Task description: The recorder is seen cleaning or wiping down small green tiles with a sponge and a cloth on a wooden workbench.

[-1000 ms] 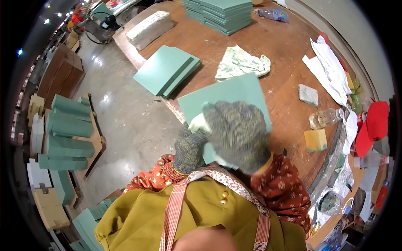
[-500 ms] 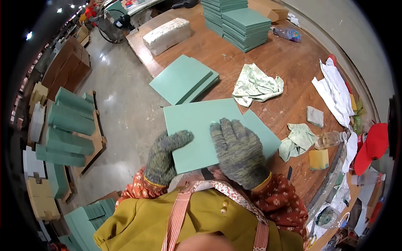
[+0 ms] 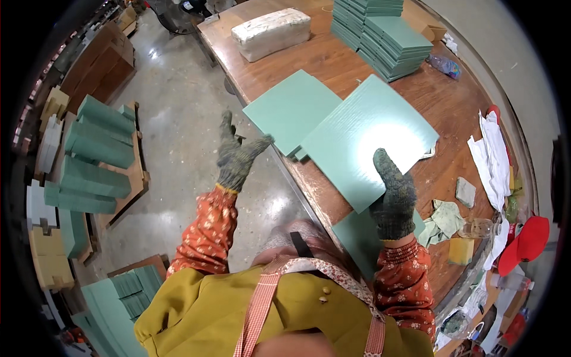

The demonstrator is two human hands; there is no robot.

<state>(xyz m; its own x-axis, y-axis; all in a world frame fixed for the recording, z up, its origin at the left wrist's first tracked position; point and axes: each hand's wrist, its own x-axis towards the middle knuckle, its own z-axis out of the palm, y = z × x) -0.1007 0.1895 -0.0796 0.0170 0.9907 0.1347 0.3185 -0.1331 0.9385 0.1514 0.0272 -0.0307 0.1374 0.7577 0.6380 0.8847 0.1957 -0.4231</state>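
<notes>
My right hand (image 3: 395, 199), in a dark grey-green knit glove, grips a flat green board (image 3: 351, 143) by its near right edge, thumb on top and fingers hidden beneath. The board is tilted, and a bright glare lies on its face. Its left corner overlaps a small pile of green boards (image 3: 291, 104) at the table's left edge. My gloved left hand (image 3: 237, 156) is empty over the floor side, fingers apart, its thumb close to that pile's near edge. Below my right hand another green board (image 3: 357, 241) lies on the table, partly covered by my forearm.
On the wooden table (image 3: 333, 196) stand a wrapped white block (image 3: 270, 34) and tall stacks of green boards (image 3: 398, 44). A plastic bottle (image 3: 445, 65), a stained cloth (image 3: 441, 223), a yellow sponge (image 3: 461, 251) and a red cap (image 3: 526, 245) lie rightward. Pallets of green pieces (image 3: 98, 157) stand left.
The board has moved up and right, now tilted in my right hand and covering most of the far cloth. My left hand has let go of it and swung out left, fingers spreading.
</notes>
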